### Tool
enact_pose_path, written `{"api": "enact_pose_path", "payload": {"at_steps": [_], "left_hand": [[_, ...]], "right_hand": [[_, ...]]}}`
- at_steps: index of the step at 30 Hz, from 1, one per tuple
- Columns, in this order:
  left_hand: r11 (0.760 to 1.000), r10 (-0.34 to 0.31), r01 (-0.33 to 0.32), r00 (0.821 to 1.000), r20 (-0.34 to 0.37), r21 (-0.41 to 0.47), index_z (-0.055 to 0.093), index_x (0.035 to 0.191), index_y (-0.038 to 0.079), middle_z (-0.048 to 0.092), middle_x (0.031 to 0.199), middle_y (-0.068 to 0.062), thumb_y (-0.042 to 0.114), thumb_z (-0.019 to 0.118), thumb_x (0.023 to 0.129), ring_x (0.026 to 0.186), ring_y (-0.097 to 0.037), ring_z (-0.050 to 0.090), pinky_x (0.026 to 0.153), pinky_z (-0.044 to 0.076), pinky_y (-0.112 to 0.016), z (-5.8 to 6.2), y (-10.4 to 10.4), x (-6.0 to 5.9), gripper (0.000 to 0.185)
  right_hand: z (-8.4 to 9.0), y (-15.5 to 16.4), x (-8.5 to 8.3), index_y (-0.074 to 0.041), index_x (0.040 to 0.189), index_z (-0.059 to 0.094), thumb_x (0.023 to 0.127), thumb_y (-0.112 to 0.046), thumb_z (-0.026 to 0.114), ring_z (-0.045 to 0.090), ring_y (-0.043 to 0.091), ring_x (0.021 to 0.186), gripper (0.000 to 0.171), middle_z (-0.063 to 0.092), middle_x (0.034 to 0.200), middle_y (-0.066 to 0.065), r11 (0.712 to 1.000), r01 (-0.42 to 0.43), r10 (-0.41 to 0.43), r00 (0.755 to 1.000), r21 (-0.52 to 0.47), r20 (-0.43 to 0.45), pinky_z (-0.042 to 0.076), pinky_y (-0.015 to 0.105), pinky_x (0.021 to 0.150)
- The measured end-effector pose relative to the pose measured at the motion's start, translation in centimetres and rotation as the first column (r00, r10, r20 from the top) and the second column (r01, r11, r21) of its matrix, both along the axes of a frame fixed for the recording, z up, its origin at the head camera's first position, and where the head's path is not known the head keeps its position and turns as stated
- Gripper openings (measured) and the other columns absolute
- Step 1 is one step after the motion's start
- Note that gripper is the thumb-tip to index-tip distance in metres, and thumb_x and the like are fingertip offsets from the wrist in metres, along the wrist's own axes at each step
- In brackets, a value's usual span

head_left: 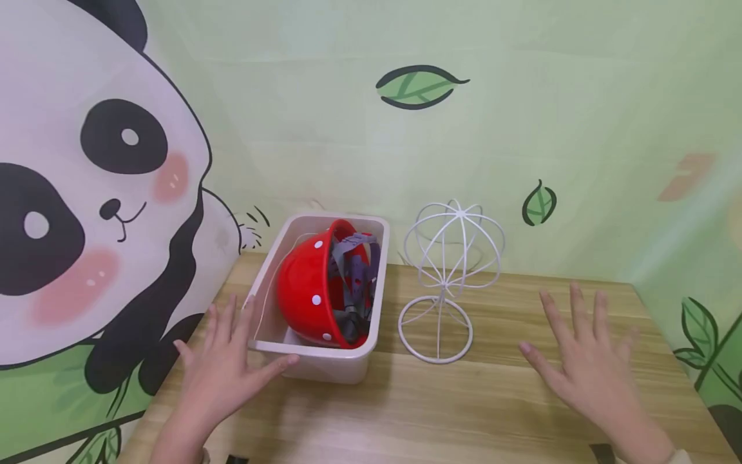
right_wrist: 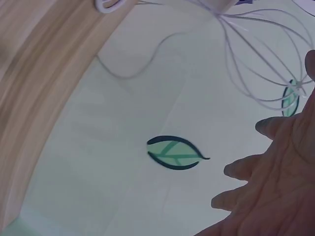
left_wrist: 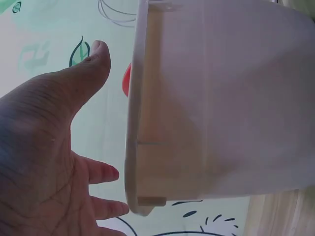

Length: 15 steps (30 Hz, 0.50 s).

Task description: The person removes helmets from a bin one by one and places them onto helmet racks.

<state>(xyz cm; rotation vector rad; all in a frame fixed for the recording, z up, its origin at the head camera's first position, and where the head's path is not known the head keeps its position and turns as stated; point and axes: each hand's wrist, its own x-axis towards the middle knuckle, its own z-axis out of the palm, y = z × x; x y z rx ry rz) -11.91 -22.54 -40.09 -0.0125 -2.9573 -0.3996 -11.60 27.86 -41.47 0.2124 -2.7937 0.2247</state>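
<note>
A red hard hat (head_left: 304, 287) with white dots lies on its side in a white plastic bin (head_left: 330, 362), its grey straps facing right. Beside the bin stands a white wire stand (head_left: 436, 359) with a round cage top and a ring base. My left hand (head_left: 223, 367) is spread over the bin's near left corner, holding nothing; in the left wrist view its fingertips come right at the rim of the bin (left_wrist: 134, 123). Fingers apart, my right hand (head_left: 597, 367) hovers over the right part of the table, also empty. The wire stand (right_wrist: 256, 54) shows past its fingers in the right wrist view.
The wood-grain table (head_left: 487, 412) ends at a green wall (head_left: 580, 116) printed with leaves. A large panda picture (head_left: 145, 212) covers the wall on the left. Small dark objects (head_left: 237, 459) show at the table's near edge.
</note>
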Motion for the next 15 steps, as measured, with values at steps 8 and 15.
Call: {"api": "enact_pose_path", "payload": {"at_steps": [8,15], "left_hand": [[0.999,0.038,-0.038,0.999,-0.028,0.033,0.014,0.156,0.014,0.012,0.159,-0.024,0.085,0.053,0.069,0.145,-0.054,0.002,0.087,-0.007,-0.089,0.9,-0.9,-0.1,0.119],[0.942,-0.038,-0.010,0.990,0.137,0.334,-0.004,0.156,0.008,0.018,0.158,-0.023,0.077,0.066,0.067,0.139,-0.047,0.029,0.098,0.041,-0.068,-1.2,-0.9,-1.6,0.133]], "right_hand": [[2.8,-4.4,-0.7,-0.014,0.149,0.038,0.088,-0.035,0.064,0.057,0.039,0.122,0.070,0.056,0.139,0.015,0.945,-0.256,0.172,0.920,-0.206,-0.352,0.046,0.058,0.094],[4.3,-12.7,-2.4,-0.014,0.150,0.032,0.091,-0.018,0.064,0.072,0.018,0.092,0.067,0.072,0.114,0.008,0.698,-0.587,0.493,0.809,-0.411,-0.320,0.059,0.026,0.073]]}}
